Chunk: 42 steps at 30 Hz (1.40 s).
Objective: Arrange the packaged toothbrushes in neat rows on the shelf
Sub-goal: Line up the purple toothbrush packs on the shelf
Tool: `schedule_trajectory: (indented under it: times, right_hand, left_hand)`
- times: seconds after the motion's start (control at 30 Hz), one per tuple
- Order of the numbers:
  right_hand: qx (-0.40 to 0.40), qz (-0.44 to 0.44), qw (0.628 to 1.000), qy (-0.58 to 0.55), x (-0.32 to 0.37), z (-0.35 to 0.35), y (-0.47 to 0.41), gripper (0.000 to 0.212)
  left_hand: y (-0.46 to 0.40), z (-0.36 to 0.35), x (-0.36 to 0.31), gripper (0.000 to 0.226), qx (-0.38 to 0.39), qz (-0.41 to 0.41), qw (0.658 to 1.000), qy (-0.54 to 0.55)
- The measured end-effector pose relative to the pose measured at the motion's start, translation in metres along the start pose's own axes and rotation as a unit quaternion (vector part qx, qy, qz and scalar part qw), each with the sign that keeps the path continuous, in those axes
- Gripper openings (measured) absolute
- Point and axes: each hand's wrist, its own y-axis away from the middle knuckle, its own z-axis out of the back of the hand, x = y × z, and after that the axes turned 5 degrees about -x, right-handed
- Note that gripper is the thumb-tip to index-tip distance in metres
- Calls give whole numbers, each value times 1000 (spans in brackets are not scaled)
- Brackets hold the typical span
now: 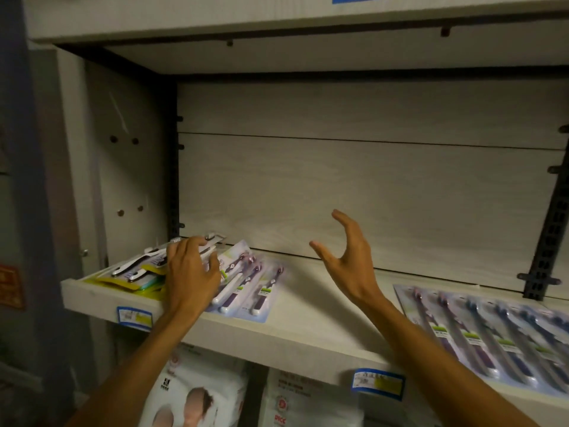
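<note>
A pale wooden shelf (311, 306) holds packaged toothbrushes. At its left end lies a stack of yellow-backed packs (135, 272) with black-and-white brushes. My left hand (191, 272) rests on top of that stack, fingers curled over its far edge. Beside it lies a pack of purple-handled brushes (249, 288), partly under my left hand. Another wide pack of purple brushes (492, 334) lies at the right end. My right hand (348, 257) hovers above the bare middle of the shelf, fingers spread, holding nothing.
The shelf's back panel (369, 180) and upper shelf board (277, 16) bound the space. Black slotted uprights (548, 241) stand at the right. Blue price tags (378, 383) hang on the front edge. White packaged goods (203, 392) sit on the shelf below.
</note>
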Motion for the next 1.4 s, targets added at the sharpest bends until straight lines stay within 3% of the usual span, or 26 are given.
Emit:
schedule_trajectory:
  times: [0.13,0.37,0.87,1.1,1.27,1.4]
  right_hand:
    - [11,58,998,27,-8,0,8,65]
    - [11,58,998,34,-14,-2,13,65]
    - [33,35,998,27,-15,-2,17,61]
    - [25,30,999,-10,-10,0,17,61]
    - [39,21,997,-68,-6,-2,16,65]
    - [47,3,991,-125,3,-4,17,62]
  left_hand:
    - [2,-4,-2,37,32,5,997,-63]
    - [0,-8,2,35,89,37,990,-98]
    - [-2,-1,1,35,21,41,999,-10]
    - [-7,8,-17,28,-58,123,975,174]
    - [14,7,-63,22,-3,153,925,348]
    - [38,-8,-97,16,38,147,899,411]
